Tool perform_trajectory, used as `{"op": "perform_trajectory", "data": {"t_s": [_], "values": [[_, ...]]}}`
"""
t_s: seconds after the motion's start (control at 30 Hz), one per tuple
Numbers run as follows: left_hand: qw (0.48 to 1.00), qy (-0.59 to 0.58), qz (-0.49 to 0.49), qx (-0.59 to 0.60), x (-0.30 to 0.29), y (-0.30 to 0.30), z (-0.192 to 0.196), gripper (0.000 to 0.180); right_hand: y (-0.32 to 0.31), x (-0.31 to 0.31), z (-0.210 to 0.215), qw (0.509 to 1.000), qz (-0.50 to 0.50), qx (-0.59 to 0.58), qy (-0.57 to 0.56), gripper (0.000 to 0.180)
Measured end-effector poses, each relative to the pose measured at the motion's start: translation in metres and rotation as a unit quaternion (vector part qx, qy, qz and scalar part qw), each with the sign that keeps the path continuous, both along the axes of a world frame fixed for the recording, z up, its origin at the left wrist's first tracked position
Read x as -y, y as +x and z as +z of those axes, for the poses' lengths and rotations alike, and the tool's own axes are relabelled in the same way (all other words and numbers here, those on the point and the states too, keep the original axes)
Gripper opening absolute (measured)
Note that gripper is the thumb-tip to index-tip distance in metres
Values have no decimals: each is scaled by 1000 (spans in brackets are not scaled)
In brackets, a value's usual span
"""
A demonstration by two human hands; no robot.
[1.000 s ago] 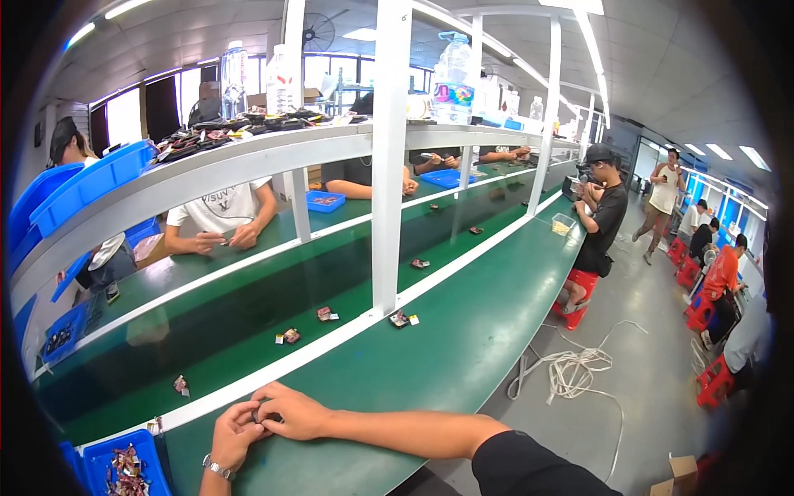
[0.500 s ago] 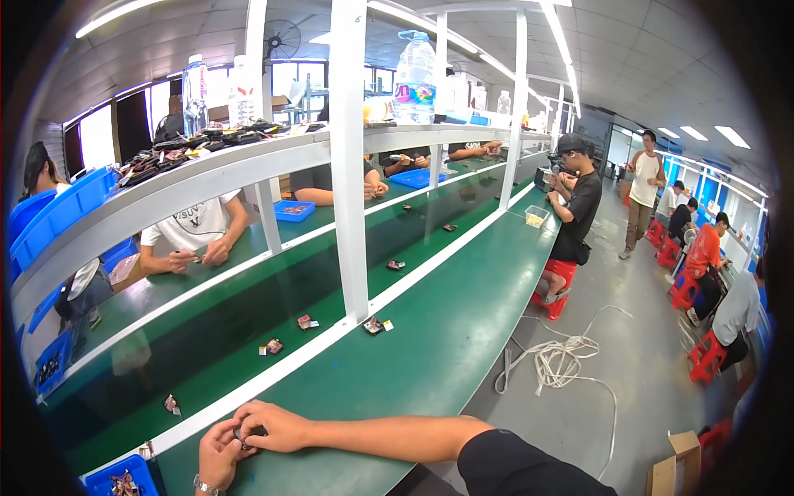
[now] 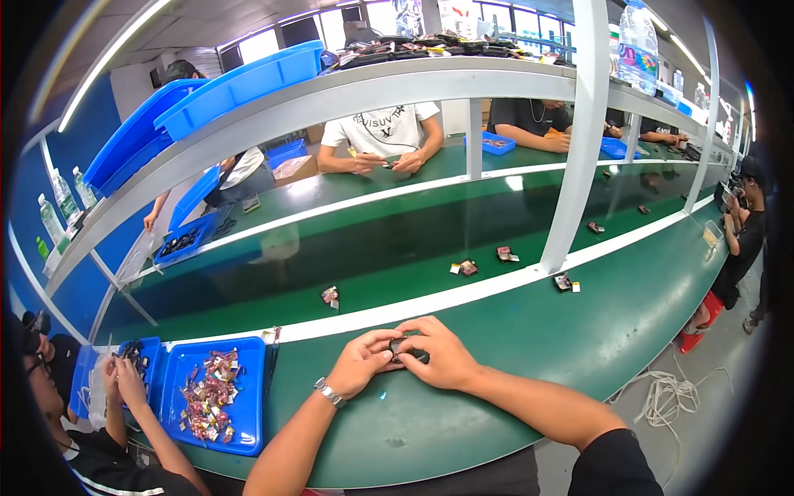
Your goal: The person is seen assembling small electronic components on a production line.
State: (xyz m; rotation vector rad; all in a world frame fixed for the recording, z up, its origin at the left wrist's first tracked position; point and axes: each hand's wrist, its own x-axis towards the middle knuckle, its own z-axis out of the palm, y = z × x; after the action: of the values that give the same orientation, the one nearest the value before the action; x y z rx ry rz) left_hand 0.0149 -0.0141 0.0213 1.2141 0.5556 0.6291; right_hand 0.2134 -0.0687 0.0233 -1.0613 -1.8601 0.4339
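Above the green worktop (image 3: 488, 397), my hands meet at the near side of the white rail. My left hand (image 3: 361, 364), with a metal watch at the wrist, pinches a small dark part (image 3: 398, 355). From the other side, the bent fingers of my right hand (image 3: 444, 357) grip the same part. Fingers cover most of it, so its exact kind is hidden. To the left of my left hand stands a blue tray (image 3: 254, 364) heaped with small pink, yellow and white components (image 3: 211, 397). A small dark and white assembly (image 3: 566, 283) lies by the upright post, right of my hands.
Several small assemblies (image 3: 331, 296) lie on the dark green belt beyond the white rail (image 3: 463, 291). A grey shelf (image 3: 413, 87) on posts spans overhead, bearing blue bins (image 3: 248, 89) and black parts. At left a co-worker's hands (image 3: 120, 380) work over another blue tray. Others sit opposite.
The view has swung left, bringing the full component tray and the co-worker beside me into sight. Both my hands remain together on the small dark part.
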Motion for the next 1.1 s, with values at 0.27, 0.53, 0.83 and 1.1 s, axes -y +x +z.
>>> {"op": "perform_trajectory", "data": {"t_s": [0.27, 0.53, 0.83, 1.1], "values": [[999, 28, 19, -7, -9, 22, -8, 34, 13, -3, -14, 999, -30, 5, 27, 17], [989, 64, 134, -17, 0, 16, -9, 25, -2, -16, -23, 989, 46, -130, -59, 7], [989, 73, 128, -23, 0, 18, -14, 10, 3, -10, -16, 973, 67, -189, -116, 10], [991, 82, 107, -20, -8, 13, -19, 5, 1, -13, -17, 971, 70, -184, -137, 6]]}}
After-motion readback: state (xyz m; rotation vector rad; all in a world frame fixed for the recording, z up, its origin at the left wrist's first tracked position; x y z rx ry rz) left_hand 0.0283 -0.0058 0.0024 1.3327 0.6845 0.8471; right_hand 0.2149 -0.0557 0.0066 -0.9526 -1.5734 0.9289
